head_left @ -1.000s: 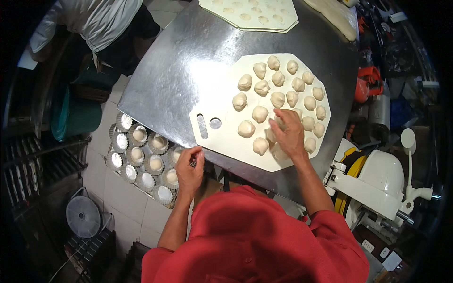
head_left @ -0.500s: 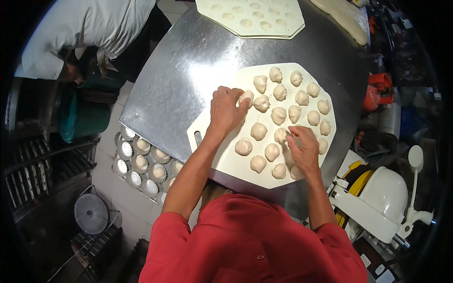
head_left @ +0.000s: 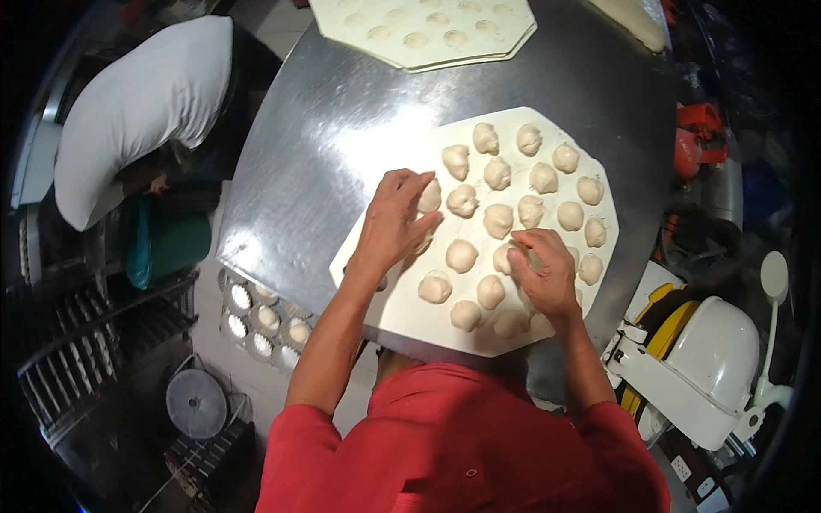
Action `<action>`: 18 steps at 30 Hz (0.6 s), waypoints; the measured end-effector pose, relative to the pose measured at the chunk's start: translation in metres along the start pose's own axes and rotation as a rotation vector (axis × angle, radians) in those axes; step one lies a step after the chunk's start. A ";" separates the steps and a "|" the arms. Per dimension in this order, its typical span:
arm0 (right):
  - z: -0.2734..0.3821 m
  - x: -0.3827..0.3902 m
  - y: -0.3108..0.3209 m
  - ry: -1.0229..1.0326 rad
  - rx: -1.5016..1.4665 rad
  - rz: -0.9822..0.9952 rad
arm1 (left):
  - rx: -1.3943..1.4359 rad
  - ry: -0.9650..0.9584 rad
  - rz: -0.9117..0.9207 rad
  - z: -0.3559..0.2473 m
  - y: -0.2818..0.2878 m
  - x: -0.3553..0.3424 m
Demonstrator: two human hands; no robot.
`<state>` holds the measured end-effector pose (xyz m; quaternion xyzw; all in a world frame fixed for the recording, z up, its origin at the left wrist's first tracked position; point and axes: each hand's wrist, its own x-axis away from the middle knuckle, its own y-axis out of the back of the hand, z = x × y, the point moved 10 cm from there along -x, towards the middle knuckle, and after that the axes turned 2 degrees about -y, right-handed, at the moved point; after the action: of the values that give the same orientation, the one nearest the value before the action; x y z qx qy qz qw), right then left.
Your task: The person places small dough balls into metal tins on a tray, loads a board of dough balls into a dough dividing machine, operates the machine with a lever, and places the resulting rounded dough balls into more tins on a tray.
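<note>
Several pale dough balls, some with pinched, gathered tops, lie spread over a cream octagonal board (head_left: 402, 312) on the metal table. At the board's left side my left hand (head_left: 393, 224) has thumb and fingers spread beside a dough ball (head_left: 430, 198). The fingertips touch or nearly touch it. Another piece of dough is partly hidden below that thumb. My right hand (head_left: 547, 272) hovers low over the right part of the board. Its parted thumb and fingers are at the edge of another dough ball (head_left: 502, 259), and it hides some dough behind it.
A stack of dimpled cream boards (head_left: 428, 43) lies at the far edge of the metal table (head_left: 316, 145). Fluted tins (head_left: 261, 321) stand lower left. A white machine (head_left: 710, 359) is close on the right. A person in a white shirt (head_left: 150, 103) bends at the far left.
The view has shifted slightly. My left thumb has moved away from the fingers, off the dough ball it was pinching. My right hand stays by nearly the same ball.
</note>
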<state>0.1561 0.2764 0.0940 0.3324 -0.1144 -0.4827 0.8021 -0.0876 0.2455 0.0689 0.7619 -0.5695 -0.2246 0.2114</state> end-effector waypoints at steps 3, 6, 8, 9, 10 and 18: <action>0.001 -0.022 0.005 -0.018 0.009 -0.007 | -0.078 0.116 0.262 0.016 -0.017 -0.006; -0.001 -0.055 0.008 -0.031 0.033 -0.016 | -0.141 0.030 0.250 0.006 -0.015 -0.012; -0.008 -0.082 0.020 0.003 0.024 -0.103 | -0.065 -0.002 0.193 0.005 -0.011 -0.009; -0.013 -0.096 0.026 0.000 0.035 -0.110 | -0.065 -0.026 0.067 0.009 0.001 -0.007; -0.013 -0.111 0.037 0.039 0.073 -0.160 | -0.062 -0.046 -0.058 0.014 0.016 -0.002; -0.077 -0.161 0.181 -0.050 0.057 -0.584 | -0.127 0.267 -0.396 0.098 0.105 0.104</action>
<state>0.2397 0.5027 0.1748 0.3616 -0.0471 -0.6976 0.6168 -0.2002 0.1115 0.0395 0.8668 -0.3607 -0.1944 0.2841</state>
